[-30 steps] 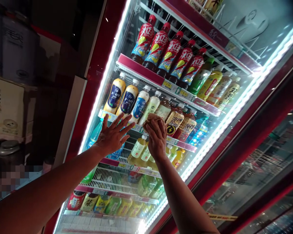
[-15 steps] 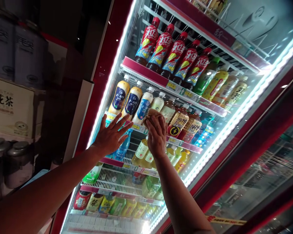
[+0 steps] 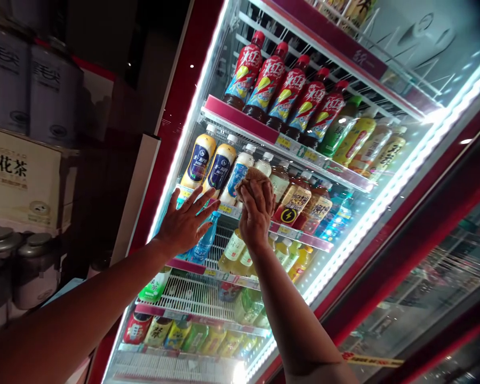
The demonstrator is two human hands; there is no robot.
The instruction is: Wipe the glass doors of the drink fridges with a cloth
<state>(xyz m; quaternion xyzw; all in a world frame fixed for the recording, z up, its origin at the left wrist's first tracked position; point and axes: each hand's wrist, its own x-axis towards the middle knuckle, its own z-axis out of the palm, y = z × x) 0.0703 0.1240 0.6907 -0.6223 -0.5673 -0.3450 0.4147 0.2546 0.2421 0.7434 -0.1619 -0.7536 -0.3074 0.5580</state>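
Note:
My left hand [image 3: 184, 224] lies flat on the glass door [image 3: 388, 133] of a lit drinks fridge, fingers spread. Beside it, my right hand [image 3: 256, 216] presses a bunched brown cloth [image 3: 253, 180] against the same glass, fingers closed round it. Behind the glass, at hand height, stand yellow and white bottles [image 3: 220, 168] on a wire shelf. Red-labelled bottles [image 3: 282, 88] fill the shelf above.
The fridge has a red frame [image 3: 172, 112] with bright light strips. Lower shelves hold green and yellow drinks [image 3: 192, 336]. At the left are a cardboard box with printed characters [image 3: 20, 181], wrapped packs above it, and metal-lidded jars [image 3: 24, 266]. A second glass door [image 3: 436, 298] stands to the right.
My right hand with the cloth has slid a little upward on the glass. My left hand stays flat in about the same place. The view has shifted slightly.

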